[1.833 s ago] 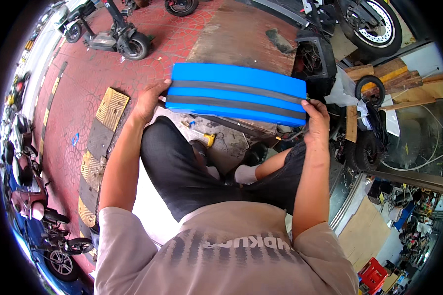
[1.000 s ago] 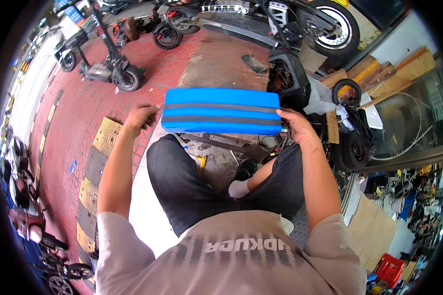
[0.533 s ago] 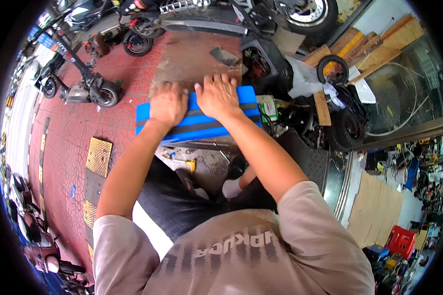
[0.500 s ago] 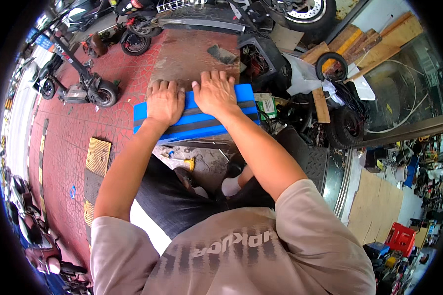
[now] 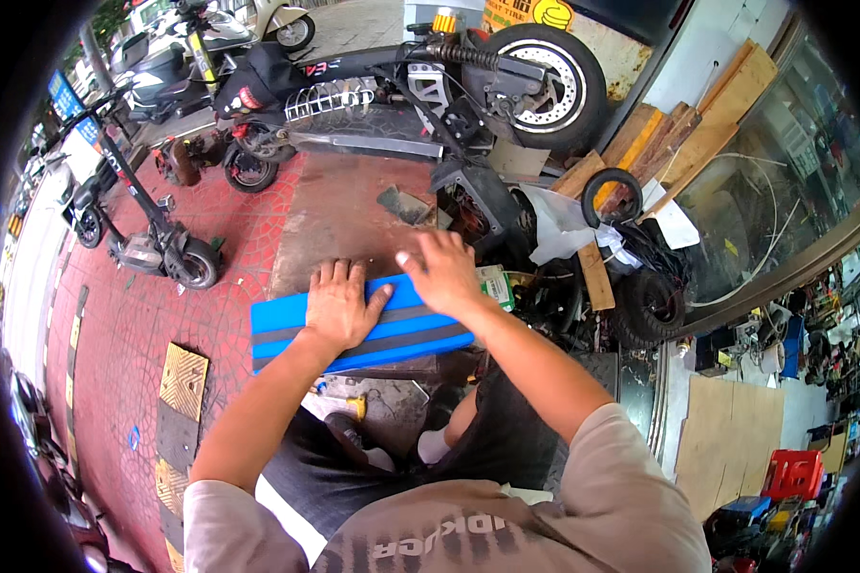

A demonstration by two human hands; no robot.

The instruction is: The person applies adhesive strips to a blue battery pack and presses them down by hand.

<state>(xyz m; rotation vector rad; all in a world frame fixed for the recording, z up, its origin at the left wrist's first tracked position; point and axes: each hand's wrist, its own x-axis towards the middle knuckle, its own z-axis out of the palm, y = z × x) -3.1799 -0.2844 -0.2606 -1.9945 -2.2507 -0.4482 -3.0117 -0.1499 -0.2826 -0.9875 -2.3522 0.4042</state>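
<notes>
A long blue rectangular block with dark grey bands lies crosswise in front of my knees, on the near end of a worn brown board. My left hand rests flat on its middle, fingers stretched toward the far edge and thumb out to the right. Over the far right part of the block is my right hand, fingers apart and reaching past the edge. Whether its palm touches the block is hard to tell. Neither hand is wrapped around anything.
A scooter stands on red paving at left. A large wheel and dark vehicle parts lie beyond the board. At right are wooden planks and a tyre. Below the block, a yellow-handled tool lies near my feet.
The view has tilted up, so the block and hands sit lower in it. My left thumb has spread, and my right hand has turned, its fingers pointing further past the far edge.
</notes>
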